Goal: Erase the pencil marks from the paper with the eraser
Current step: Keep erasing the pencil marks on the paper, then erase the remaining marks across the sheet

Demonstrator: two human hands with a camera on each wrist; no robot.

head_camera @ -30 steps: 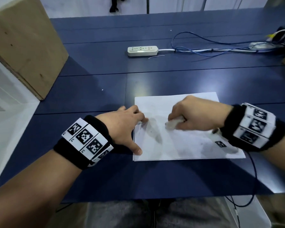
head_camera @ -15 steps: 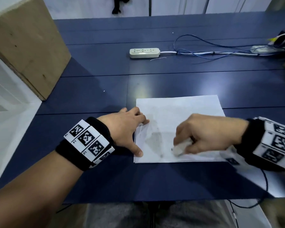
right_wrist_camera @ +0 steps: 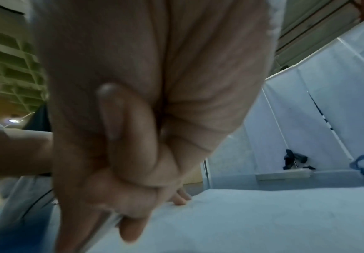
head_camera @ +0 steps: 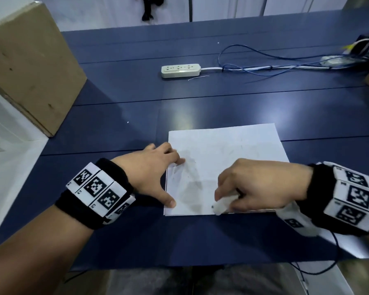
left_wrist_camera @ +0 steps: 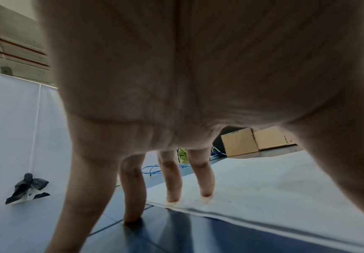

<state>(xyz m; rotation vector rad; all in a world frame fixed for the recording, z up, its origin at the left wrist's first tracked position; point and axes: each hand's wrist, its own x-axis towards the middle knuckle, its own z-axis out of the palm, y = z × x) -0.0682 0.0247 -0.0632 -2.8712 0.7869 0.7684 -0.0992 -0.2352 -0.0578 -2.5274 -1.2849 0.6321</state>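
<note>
A white sheet of paper (head_camera: pixel 226 154) lies on the dark blue table (head_camera: pixel 115 124), with faint grey pencil smudges (head_camera: pixel 192 188) in its lower left part. My right hand (head_camera: pixel 251 186) grips a white eraser (head_camera: pixel 223 204) and presses its tip on the paper near the front edge. In the right wrist view the eraser (right_wrist_camera: pixel 105 227) shows as a pale strip between curled fingers. My left hand (head_camera: pixel 156 167) lies spread at the paper's left edge, thumb and fingertips (left_wrist_camera: pixel 206 195) pressing the sheet (left_wrist_camera: pixel 263 188) flat.
A cardboard box (head_camera: pixel 28 67) stands at the table's left. A white power strip (head_camera: pixel 180 70) with white and blue cables (head_camera: pixel 264 67) lies at the back. The table's front edge (head_camera: pixel 179 265) is close to my arms.
My right hand has rubbed the eraser from the paper's middle down toward its front edge. The left hand has stayed on the left edge.
</note>
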